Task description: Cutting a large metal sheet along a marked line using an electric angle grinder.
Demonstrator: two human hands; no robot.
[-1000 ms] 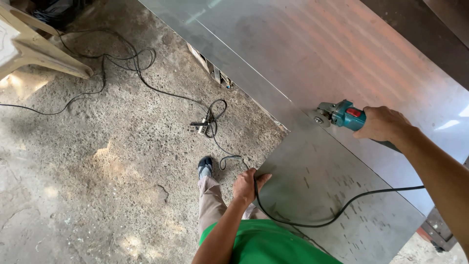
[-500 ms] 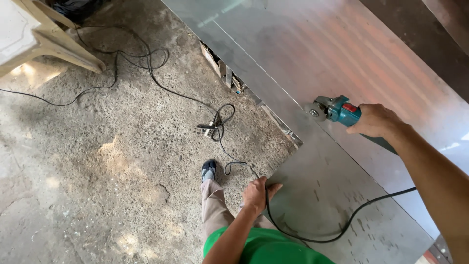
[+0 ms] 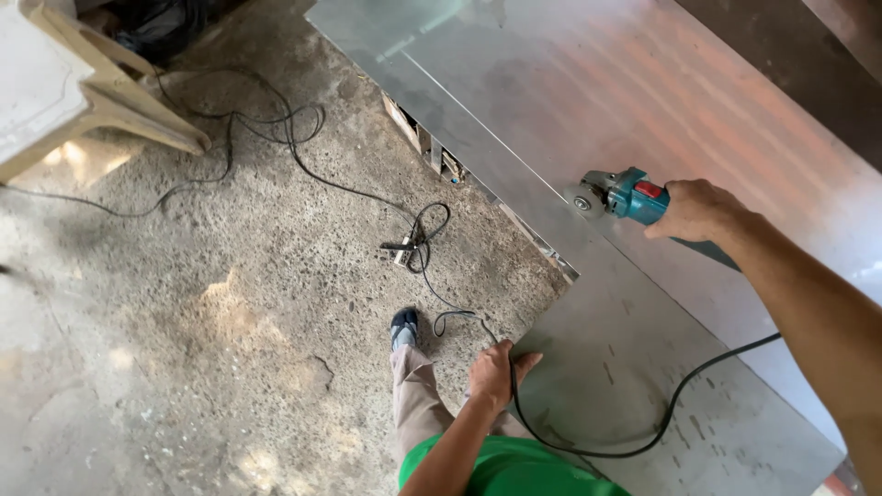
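My right hand (image 3: 700,211) grips a teal angle grinder (image 3: 621,196) whose disc rests on a large grey metal sheet (image 3: 643,101), at the end of a straight cut line. A cut part of the sheet (image 3: 661,367) lies lower, toward me. My left hand (image 3: 497,372) presses on the near corner of that cut part, fingers over its edge. The grinder's black cord (image 3: 643,441) loops across the sheet between my arms. My foot in a dark shoe (image 3: 403,328) stands on the concrete floor.
A black cable (image 3: 276,129) snakes over the rough concrete floor to a plug connection (image 3: 404,248). A pale plastic chair (image 3: 83,101) stands at the upper left. Wooden supports (image 3: 432,147) show under the sheet's edge.
The grinder and my right hand have moved along the cut line across the sheet. My left hand stays on the corner of the cut part.
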